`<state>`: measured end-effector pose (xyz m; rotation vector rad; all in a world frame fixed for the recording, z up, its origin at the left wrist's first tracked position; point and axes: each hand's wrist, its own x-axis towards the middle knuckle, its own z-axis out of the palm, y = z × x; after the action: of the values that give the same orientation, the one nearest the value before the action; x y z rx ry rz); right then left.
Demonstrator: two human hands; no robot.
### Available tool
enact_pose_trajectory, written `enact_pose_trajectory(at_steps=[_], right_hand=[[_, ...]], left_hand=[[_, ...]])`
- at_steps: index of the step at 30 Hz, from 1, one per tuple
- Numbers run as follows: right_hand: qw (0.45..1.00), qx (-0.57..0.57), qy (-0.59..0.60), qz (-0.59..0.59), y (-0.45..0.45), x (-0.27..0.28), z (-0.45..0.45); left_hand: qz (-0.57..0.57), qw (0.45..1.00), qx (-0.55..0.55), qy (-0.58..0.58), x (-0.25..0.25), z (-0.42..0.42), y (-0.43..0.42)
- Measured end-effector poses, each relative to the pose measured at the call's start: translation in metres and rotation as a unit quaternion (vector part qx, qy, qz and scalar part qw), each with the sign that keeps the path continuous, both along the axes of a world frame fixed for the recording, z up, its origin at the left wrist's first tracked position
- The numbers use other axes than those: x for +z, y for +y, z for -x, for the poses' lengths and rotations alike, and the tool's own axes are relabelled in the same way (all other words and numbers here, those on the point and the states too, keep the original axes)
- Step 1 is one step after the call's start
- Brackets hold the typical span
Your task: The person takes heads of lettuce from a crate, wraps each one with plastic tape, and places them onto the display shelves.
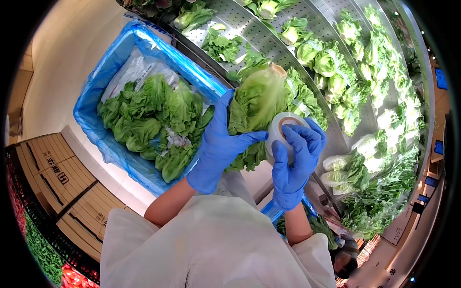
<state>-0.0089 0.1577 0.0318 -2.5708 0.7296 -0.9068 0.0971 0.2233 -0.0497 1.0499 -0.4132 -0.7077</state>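
My left hand [218, 141], in a blue glove, grips a head of lettuce [257, 98] from its left side, with the thumb across the front. The pale cut stem end points up and away from me. In my right hand [297, 161], also gloved in blue, is a roll of clear tape [274, 132], its fingers reaching into the core. The roll is close against the lettuce's lower right side. Below and left of the lettuce stands a crate lined with blue plastic [91, 122], holding several leafy lettuces [144, 120] and a crumpled clear bag.
Sloped metal shelves [257, 36] with rows of green vegetables [329, 62] rise ahead and to the right. Cardboard boxes [53, 177] stand at left, near green and red produce [41, 245]. Another person [346, 252] is partly visible at lower right.
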Motion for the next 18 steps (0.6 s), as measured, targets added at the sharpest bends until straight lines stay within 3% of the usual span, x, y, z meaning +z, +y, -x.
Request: enact_pose_trajectory(at_steps=[8, 10, 12, 14, 16, 18], right_hand=[[1.000, 0.016, 0.026, -0.005, -0.013, 0.006, 0.002], [0.991, 0.060, 0.112, -0.044, -0.028, 0.010, 0.004], [0.989, 0.081, 0.108, -0.060, -0.041, 0.007, 0.008], [0.977, 0.117, 0.055, -0.171, -0.048, 0.008, 0.012], [0.980, 0.114, 0.054, -0.151, -0.047, 0.014, 0.013], [0.984, 0.112, 0.054, -0.131, -0.040, 0.022, 0.014]], left_hand=[[-0.108, 0.981, 0.096, -0.129, 0.012, 0.006, -0.005], [-0.134, 0.971, 0.108, -0.164, 0.013, 0.002, -0.006], [-0.101, 0.986, 0.064, -0.120, 0.010, -0.004, -0.006], [-0.100, 0.987, 0.041, -0.122, 0.002, -0.007, -0.006], [-0.102, 0.987, 0.019, -0.123, 0.002, -0.007, -0.006], [-0.019, 0.996, -0.043, 0.079, 0.015, -0.004, -0.005]])
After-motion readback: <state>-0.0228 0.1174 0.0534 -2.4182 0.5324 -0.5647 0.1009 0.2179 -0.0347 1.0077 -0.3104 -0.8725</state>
